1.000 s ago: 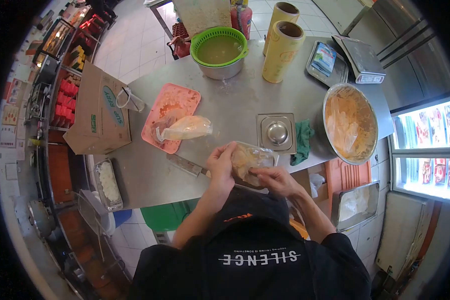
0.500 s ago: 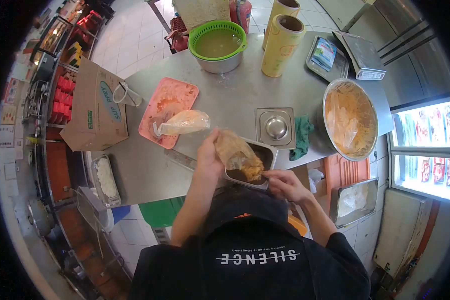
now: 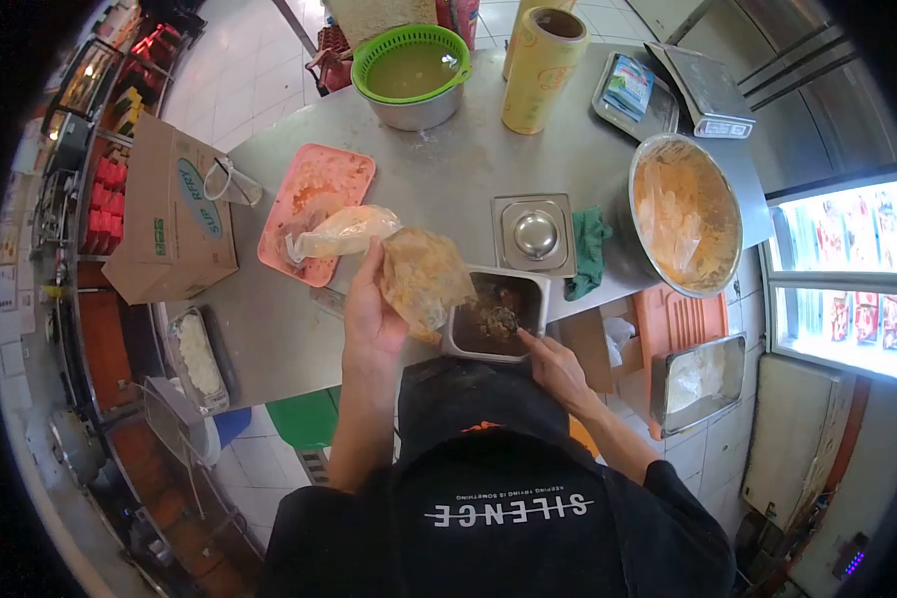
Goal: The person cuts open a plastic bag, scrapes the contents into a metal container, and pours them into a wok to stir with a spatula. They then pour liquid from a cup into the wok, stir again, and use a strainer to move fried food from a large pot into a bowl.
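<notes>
One soft, floppy clear plastic bag point(image 3: 424, 279) of yellow food, likely light and slippery and best gripped at its bunched neck, is held closed in the left hand point(image 3: 369, 309) beside the steel tub point(image 3: 543, 299), which is touched by the right hand's point(image 3: 553, 364) fingertips.

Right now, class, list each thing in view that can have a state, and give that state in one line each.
plastic bag: held up in the left hand, crumpled, food inside
small steel pan: uncovered, dark food inside, right hand at its edge
lidded steel pan: lid on
large steel bowl: uncovered, orange mix inside
green colander: seated in a bowl, full of liquid
pink board: smeared
</notes>
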